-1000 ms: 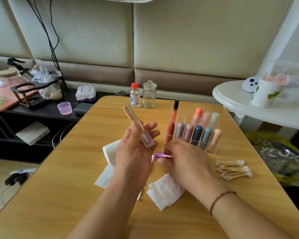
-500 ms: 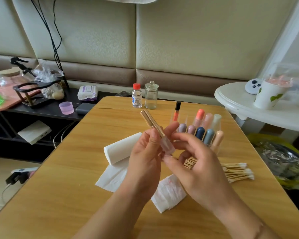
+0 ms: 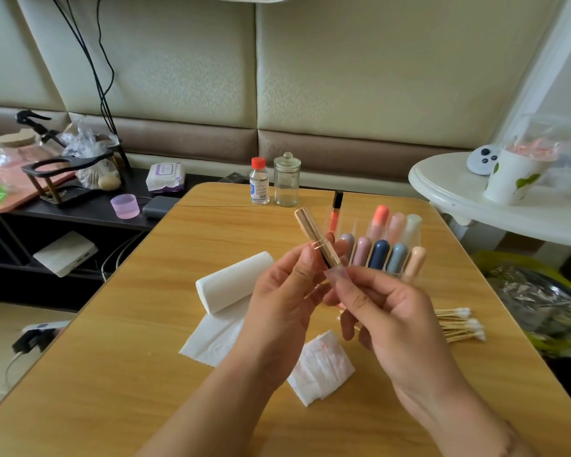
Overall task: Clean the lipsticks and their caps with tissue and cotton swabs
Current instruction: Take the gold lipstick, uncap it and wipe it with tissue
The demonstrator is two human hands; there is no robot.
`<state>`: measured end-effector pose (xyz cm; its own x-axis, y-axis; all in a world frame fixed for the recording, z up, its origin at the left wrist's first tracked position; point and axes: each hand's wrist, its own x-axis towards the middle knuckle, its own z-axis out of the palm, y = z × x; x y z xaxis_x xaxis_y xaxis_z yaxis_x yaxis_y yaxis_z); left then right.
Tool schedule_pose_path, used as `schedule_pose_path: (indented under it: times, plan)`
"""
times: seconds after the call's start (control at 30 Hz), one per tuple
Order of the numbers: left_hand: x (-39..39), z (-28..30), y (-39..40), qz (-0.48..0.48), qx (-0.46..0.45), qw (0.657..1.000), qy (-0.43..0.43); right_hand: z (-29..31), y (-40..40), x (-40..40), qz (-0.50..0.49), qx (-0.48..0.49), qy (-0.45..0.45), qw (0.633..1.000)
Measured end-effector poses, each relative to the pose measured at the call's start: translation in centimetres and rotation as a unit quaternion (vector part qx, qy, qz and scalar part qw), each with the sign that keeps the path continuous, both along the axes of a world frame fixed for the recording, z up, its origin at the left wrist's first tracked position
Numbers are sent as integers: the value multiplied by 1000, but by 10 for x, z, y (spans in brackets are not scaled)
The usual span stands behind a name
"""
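Gold lipstick tube (image 3: pixel 314 235) held tilted above the table (image 3: pixel 112 374), left hand (image 3: pixel 277 301) pinching its middle, right hand (image 3: pixel 386 311) pinching the clear lower end, likely to separate them for wiping; stained tissue (image 3: pixel 320 367) and cotton swabs (image 3: pixel 459 324) within reach

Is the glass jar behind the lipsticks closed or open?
Closed: the glass jar has its knobbed lid seated on top. It looks empty.

Gold lipstick tube (image 3: pixel 314 237) in both hands' grip above table (image 3: pixel 145 374)
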<state>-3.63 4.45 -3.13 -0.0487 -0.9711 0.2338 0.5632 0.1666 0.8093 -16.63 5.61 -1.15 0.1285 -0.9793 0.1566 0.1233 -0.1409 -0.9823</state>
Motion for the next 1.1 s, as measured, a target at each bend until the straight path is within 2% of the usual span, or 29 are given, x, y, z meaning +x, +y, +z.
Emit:
schedule_pose_path:
  times: [0.17, 0.47, 0.77, 0.9, 1.0, 1.1]
  plan:
    - [-2, 4, 3, 4, 6, 1000, 4, -3, 3, 2, 1, -12, 1, 1000]
    - [1, 3, 1, -1, -1, 1000, 10, -14, 6, 5, -73, -123, 77, 987]
    - [3, -3, -1, -13, -18, 999, 23, -9, 1, 2, 69, 3, -42, 997]
    - [3, 0, -2, -12, -11, 999, 39, -11, 3, 3, 67, 25, -76, 995]
    - [10, 3, -5, 4, -11, 997, 81, -13, 2, 2, 59, 22, -65, 996]
    - [14, 6, -6, 43, -13, 996, 80, -15, 1, 0, 47, 17, -46, 998]
